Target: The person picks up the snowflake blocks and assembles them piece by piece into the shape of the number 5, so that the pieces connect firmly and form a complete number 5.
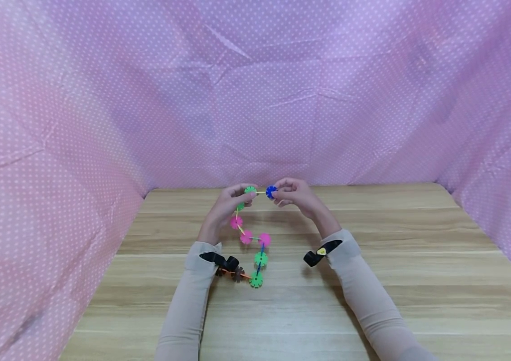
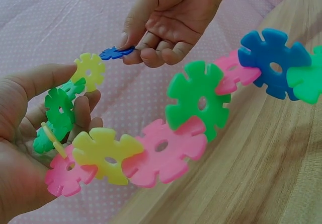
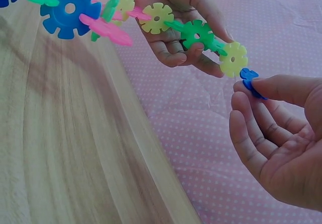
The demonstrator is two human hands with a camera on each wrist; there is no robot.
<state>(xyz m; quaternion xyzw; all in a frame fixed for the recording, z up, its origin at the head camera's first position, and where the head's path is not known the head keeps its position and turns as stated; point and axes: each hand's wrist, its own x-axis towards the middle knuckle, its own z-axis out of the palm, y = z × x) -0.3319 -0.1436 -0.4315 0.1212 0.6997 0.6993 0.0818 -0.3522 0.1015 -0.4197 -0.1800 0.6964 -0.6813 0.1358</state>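
A chain of interlocking snowflake discs [image 2: 163,163] in green, yellow, pink and blue hangs from my left hand [image 1: 230,201] over the table. With thumb and fingers, that hand grips the chain's upper end around the green discs [image 2: 59,107] and a yellow disc [image 2: 90,72]. My right hand [image 1: 299,196] pinches a blue disc [image 3: 251,84] by its edge, thumb against fingers. The blue disc meets the yellow disc's rim; whether their slots interlock I cannot tell. Toward me the chain runs down to brown discs [image 1: 238,274], partly hidden by the left wrist's strap.
A wood-grain table [image 1: 417,281] lies beneath both hands. Pink dotted cloth [image 1: 255,115] rises behind the table and along its sides. Each wrist wears a black camera strap [image 1: 323,252] over a light sleeve.
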